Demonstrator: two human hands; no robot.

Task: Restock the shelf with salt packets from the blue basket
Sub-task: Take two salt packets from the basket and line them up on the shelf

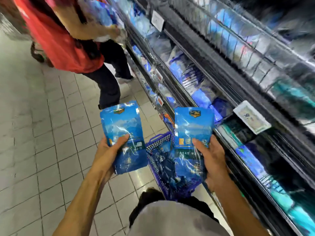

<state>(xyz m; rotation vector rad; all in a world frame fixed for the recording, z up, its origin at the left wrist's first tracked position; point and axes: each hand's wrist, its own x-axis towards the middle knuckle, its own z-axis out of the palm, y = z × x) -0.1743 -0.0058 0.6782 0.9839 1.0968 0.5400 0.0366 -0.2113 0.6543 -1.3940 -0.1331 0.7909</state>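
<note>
A grey-clad torso is seen at the bottom edge of the head view, with two bare forearms reaching forward from it over a tiled supermarket floor. The left hand is clamped on the lower half of a blue salt packet, thumb laid across the front and fingers hidden behind it; the packet is held upright and tilted slightly left. The right hand is closed in the same way on a second blue packet, thumb pressed on its face, held upright just beside the front edge of the shelf. The two hands are kept apart, and between and below them the blue basket is seen standing on the floor against the base of the shelving; dark blue packets are visible inside it, though blur makes their number impossible to tell. The shelving runs diagonally along the right side, its tiers filled with blue, white and teal bags behind wire fronts, with a white price label clipped to the rail near the right-hand packet. Further along the aisle, a second person in a red top and dark trousers is pictured reaching toward the shelves, a wheeled trolley partly visible behind them.
</note>
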